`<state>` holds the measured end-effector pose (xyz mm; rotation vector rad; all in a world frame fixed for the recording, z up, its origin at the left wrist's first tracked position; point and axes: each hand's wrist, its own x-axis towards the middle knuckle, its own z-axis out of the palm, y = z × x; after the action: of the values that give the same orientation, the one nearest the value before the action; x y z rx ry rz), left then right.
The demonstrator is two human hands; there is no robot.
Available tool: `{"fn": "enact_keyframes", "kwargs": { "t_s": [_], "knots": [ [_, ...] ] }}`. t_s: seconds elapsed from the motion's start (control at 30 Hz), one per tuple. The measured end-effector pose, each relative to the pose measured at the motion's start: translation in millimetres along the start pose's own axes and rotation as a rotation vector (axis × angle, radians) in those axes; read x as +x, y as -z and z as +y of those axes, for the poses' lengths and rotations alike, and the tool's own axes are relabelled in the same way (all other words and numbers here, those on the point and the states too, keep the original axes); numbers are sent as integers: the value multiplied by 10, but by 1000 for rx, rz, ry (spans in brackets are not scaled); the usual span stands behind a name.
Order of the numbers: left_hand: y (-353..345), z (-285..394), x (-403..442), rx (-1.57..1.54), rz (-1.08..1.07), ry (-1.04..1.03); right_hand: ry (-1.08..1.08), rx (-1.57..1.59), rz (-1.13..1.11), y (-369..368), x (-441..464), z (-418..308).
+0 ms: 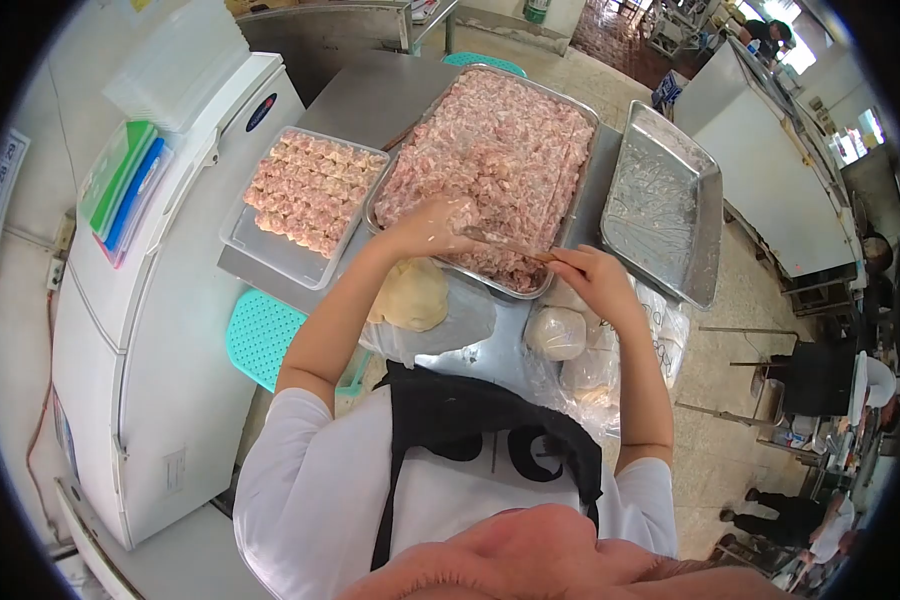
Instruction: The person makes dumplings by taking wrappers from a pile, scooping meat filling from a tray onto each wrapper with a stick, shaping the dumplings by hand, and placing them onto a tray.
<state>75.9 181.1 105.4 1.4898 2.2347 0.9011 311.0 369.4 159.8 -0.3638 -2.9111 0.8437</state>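
Note:
A large metal tray (582, 195) full of pink ground meat (500, 150) lies in front of me. My left hand (436, 226) is over its near left corner, fingers curled and flecked with meat; what they hold, if anything, is hidden. My right hand (597, 282) grips the handle of a thin wooden spatula (515, 246), whose far end reaches my left fingers. A pale ball of dough (411, 296) rests on plastic below my left forearm. To the left, a clear plastic tray (320, 270) carries rows of small meat-filled dumplings (305, 195).
An empty, smeared metal tray (660, 190) stands at the right. Bagged dough (556, 333) sits near my right forearm. A white freezer (170, 320) stands at the left, beside a turquoise stool (260, 335). Other people are farther off at the right.

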Motion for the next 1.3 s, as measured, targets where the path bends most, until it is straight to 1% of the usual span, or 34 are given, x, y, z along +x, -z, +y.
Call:
{"fn": "enact_keyframes", "kwargs": {
  "t_s": [0.03,0.1,0.13,0.2,0.23,0.3,0.33,0.37,0.4,0.43,0.5,0.53,0.57,0.6,0.63,0.67,0.7,0.73,0.8,0.83,0.9,0.93,0.97,1.0,1.03,1.07,1.1,1.13,1.17,1.2,1.23,1.27,1.3],
  "knots": [
    [45,43,-17,1,4,0,3,-2,0,65,-31,-30],
    [141,133,-48,-451,-120,-236,29,146,30,99,-113,-73],
    [158,147,-53,-453,-123,-240,25,145,33,2,-112,-103],
    [186,153,-58,-452,-219,-210,201,264,129,-254,-61,-189],
    [194,152,-66,-454,-218,-214,200,260,130,-221,-61,-197],
    [227,144,-73,-194,-172,-189,169,75,72,-74,-25,-236],
    [160,54,-72,-193,-168,-191,172,72,73,-25,-61,-330],
    [26,-107,-66,-206,-82,-163,103,-108,166,12,-124,-457],
    [43,-86,-92,-221,5,-132,33,-287,257,10,-157,-550],
    [83,-83,-105,-222,9,-131,36,-288,255,-60,-150,-587],
    [209,-6,-121,-354,-103,-184,73,-248,269,-210,-119,-646],
    [251,20,-169,-356,-103,-184,27,-223,205,-148,-100,-659],
    [288,43,-228,-327,-43,-180,30,-225,205,-74,-109,-705],
    [335,45,-277,-297,18,-174,-5,-149,197,-3,-119,-768],
    [386,33,-314,-294,18,-175,-44,-70,189,19,-127,-807],
    [431,13,-350,-252,4,-134,-11,31,231,-39,-129,-795],
    [465,-20,-380,-212,-12,-93,-18,32,233,-134,-96,-839],
    [488,-94,-379,-215,-18,-94,-10,20,180,-246,-45,-907],
    [578,-227,-367,-316,-151,-93,-5,43,107,-454,69,-934],
    [648,-257,-421,-317,-145,-89,1,42,102,-486,93,-935],
    [826,-338,-604,-260,-26,39,-41,178,149,-550,155,-983],
    [929,-455,-704,-257,-16,60,-2,231,229,-631,175,-953],
    [1055,-602,-806,-268,-6,30,13,241,213,-719,178,-928],
    [1187,-761,-907,-279,6,-2,-35,299,267,-805,169,-903],
    [1299,-974,-1013,-276,20,16,-86,355,322,-889,160,-893],
    [1384,-1260,-1126,-264,52,148,-74,360,310,-977,147,-899],
    [1452,-1562,-1245,-253,80,278,-179,471,330,-1066,122,-912],
    [1502,-1908,-1381,-156,143,289,-288,580,351,-1146,99,-935],
    [1537,-2231,-1513,-58,205,296,-285,582,346,-1221,83,-965],
    [1583,-2464,-1620,-56,208,298,-327,654,353,-1289,76,-1001],
    [1638,-2635,-1703,123,289,304,-371,726,361,-1341,77,-1042],
    [1654,-2790,-1755,301,367,307,-381,724,349,-1381,85,-1088],
    [1668,-2863,-1775,301,366,306,-383,724,351,-1415,106,-1153]
  ]
}}
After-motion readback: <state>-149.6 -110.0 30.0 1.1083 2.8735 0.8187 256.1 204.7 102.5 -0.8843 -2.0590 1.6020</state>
